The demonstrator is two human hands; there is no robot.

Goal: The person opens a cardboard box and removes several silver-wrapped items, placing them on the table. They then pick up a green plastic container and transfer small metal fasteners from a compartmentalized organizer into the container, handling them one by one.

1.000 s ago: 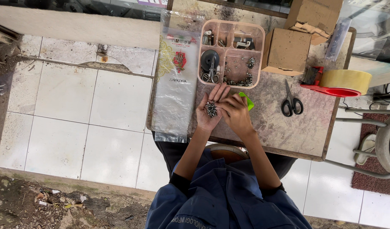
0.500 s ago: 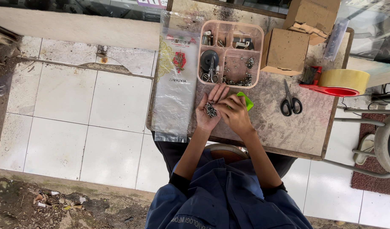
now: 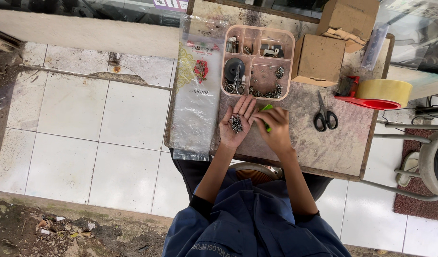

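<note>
A small heap of metal screws (image 3: 236, 124) lies in the upturned, spread left hand (image 3: 236, 124). The right hand (image 3: 275, 129), just beside it, is curled around a green object (image 3: 267, 109)

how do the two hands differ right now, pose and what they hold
The left hand lies palm up and open, cupping a small pile of metal parts. The right hand is turned knuckles up, fingers curled around a green object. Both hover over the table.
</note>
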